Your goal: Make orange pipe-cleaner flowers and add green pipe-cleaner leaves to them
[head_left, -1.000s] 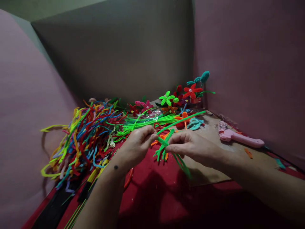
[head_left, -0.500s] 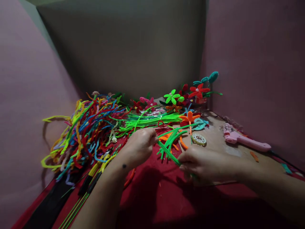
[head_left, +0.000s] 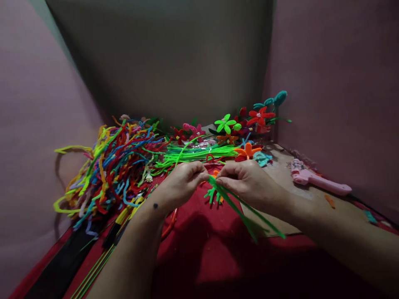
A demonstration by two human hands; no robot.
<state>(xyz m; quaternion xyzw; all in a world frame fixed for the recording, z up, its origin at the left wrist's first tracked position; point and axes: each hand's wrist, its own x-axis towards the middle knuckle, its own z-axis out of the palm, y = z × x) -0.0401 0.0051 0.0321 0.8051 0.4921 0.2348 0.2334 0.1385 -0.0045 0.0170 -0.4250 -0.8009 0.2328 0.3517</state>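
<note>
Green pipe cleaners (head_left: 237,207) stretch from between my two hands down to the right, their free ends blurred. My left hand (head_left: 187,178) pinches them near one end. Close beside it, my right hand (head_left: 246,180) pinches the same pipe cleaners between thumb and fingers. Beneath the hands lie short green pieces (head_left: 213,195) on the red cloth, with bits of orange partly hidden. Just behind the right hand sits an orange pipe-cleaner flower (head_left: 248,150).
A tangled multicoloured pipe-cleaner heap (head_left: 115,166) is at left, near yellow-and-black-handled tools (head_left: 120,222). Green pipe cleaners (head_left: 199,153) lie behind. Finished flowers (head_left: 226,123) line the back. A pink glue gun (head_left: 321,179) rests on cardboard (head_left: 336,216) at right.
My right hand has moved up and left, close to my left hand. The green pipe cleaners' free ends now trail below the right hand, toward the lower right.
</note>
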